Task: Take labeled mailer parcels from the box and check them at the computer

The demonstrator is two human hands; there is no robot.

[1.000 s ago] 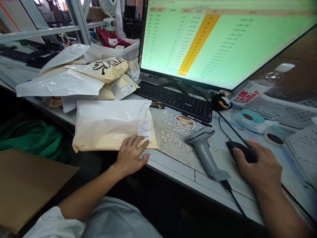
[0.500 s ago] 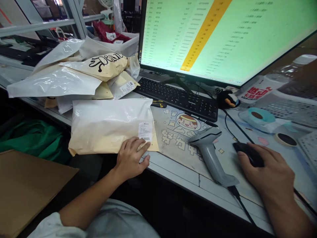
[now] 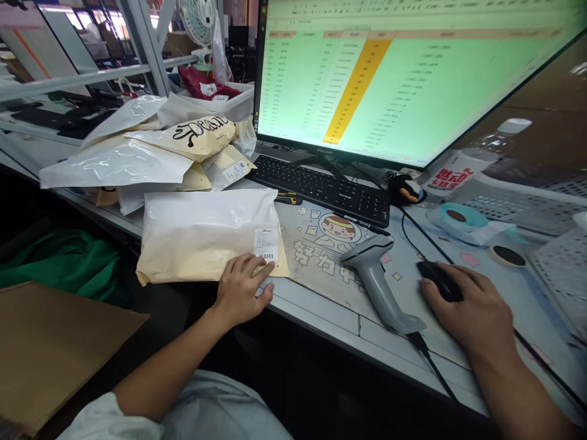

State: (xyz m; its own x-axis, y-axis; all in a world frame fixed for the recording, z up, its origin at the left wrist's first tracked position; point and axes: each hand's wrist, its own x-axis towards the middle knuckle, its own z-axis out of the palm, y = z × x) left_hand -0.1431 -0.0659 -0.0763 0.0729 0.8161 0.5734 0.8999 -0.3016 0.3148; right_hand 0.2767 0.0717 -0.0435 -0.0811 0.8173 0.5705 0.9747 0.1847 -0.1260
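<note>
My left hand [image 3: 244, 290] lies on the lower right edge of a cream and white mailer bag [image 3: 202, 235], fingers stretched over it near a printed barcode label [image 3: 266, 244]. The thumb is spread apart from them, off the bag. At the right, my right hand [image 3: 474, 308] wraps over a black computer mouse [image 3: 440, 281] on the desk mat. Between the hands rests a grey barcode scanner [image 3: 383, 287], its head toward the keyboard [image 3: 325, 189]. A monitor [image 3: 394, 79] shows a green-tinted spreadsheet with one orange column; its text is too blurred to read.
Several mailer bags [image 3: 156, 153] are piled at the back left. A penguin toy [image 3: 406, 190], a plastic bottle [image 3: 468, 162], tape rolls [image 3: 463, 217] and a white basket [image 3: 527, 195] stand at the right. Cardboard [image 3: 59, 348] and green cloth [image 3: 68, 266] lie below the desk's left edge.
My view has tilted up a little, so more of the monitor's top shows. The spreadsheet has shifted, with header rows now visible. Both hands keep their places on the bag and mouse.
</note>
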